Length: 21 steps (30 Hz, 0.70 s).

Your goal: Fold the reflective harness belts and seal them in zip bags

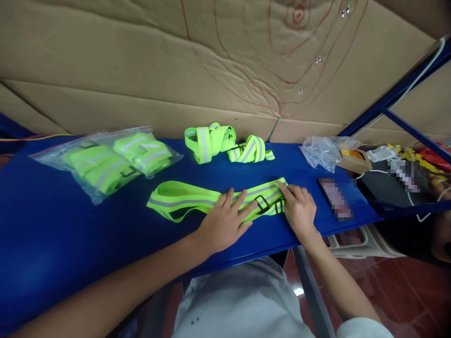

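A neon-yellow reflective strap (186, 201) with grey stripes and black buckles lies folded lengthwise on the blue table (105, 244). Its left end forms an open loop. Across its middle my left hand (225, 218) rests flat, fingers spread, pressing on the fabric. At the strap's right end, my right hand (299, 209) has its fingers curled in on the edge, the index finger stretched along the top; the fingertips are partly hidden. Two black buckles show between the hands. Behind the strap sit more bundled reflective straps (211, 143), loosely coiled.
A clear zip bag (102, 162) of folded straps lies at the left. To the right are a crumpled plastic bag (320, 152), a small cardboard box (355, 161) and a phone (334, 199). Cardboard (141, 61) stands behind the table. Part of another person shows at the far right.
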Motion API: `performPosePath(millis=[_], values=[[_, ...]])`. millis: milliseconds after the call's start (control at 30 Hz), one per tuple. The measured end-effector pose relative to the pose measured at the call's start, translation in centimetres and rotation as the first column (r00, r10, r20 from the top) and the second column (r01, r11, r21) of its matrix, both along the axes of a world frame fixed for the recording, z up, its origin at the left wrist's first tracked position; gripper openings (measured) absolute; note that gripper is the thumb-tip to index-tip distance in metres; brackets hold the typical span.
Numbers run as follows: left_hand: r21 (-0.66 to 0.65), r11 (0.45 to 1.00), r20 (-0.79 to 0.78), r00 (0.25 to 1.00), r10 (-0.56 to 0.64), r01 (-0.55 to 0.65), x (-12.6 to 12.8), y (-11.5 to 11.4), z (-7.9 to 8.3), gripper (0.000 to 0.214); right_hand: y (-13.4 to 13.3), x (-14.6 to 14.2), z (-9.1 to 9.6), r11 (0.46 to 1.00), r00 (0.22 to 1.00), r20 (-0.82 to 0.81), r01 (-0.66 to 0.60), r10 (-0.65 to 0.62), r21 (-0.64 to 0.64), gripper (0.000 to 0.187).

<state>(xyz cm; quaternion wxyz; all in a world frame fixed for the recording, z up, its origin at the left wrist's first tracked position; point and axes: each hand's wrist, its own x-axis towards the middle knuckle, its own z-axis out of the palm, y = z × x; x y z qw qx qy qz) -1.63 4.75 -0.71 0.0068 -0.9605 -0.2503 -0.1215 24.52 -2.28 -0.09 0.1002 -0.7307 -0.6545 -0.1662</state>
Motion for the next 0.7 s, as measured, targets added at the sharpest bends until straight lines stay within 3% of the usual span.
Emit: performPosePath(millis=[67, 133, 233, 300, 433, 567, 700], values=[[0.005, 1.0, 0.009, 1.0, -0.003, 0.003, -0.2, 0.0, -0.1, 0.054, -0.3, -0.3, -0.1, 0.992, 0.995, -0.051, -0.088, 0.084, -0.087, 0.05], [0.01, 1.0, 0.015, 1.0, -0.008, 0.008, -0.4, 0.1, -0.2, 0.054, -0.7, 0.0, 0.2, 0.975, 0.965, -0.222, -0.175, 0.143, -0.133, 0.046], [0.012, 1.0, 0.018, 1.0, -0.003, 0.003, -0.6, 0.1, -0.4, 0.055, -1.0, 0.9, 0.3, 0.963, 0.815, -0.558, -0.251, 0.158, -0.094, 0.048], [0.015, 1.0, 0.01, 1.0, 0.001, -0.001, -0.6, 0.1, -0.4, 0.055, -0.7, 1.3, -0.3, 0.987, 0.749, -0.654, -0.157, 0.108, -0.016, 0.054], [0.02, 1.0, -0.002, 1.0, -0.002, 0.002, -0.5, 0.0, -0.3, 0.055, 0.3, 1.6, -2.1, 0.984, 0.784, -0.61, 0.175, -0.117, 0.036, 0.081], [0.015, 1.0, 0.008, 1.0, -0.011, 0.011, -0.7, 0.1, -0.2, 0.055, 0.9, 1.8, -2.2, 0.988, 0.747, -0.648, 0.149, -0.146, -0.052, 0.06], [0.002, 1.0, 0.01, 1.0, -0.026, 0.026, -0.6, -0.5, -0.1, 0.055, 1.5, 2.7, -1.0, 0.987, 0.708, -0.692, 0.159, -0.141, -0.039, 0.049]])
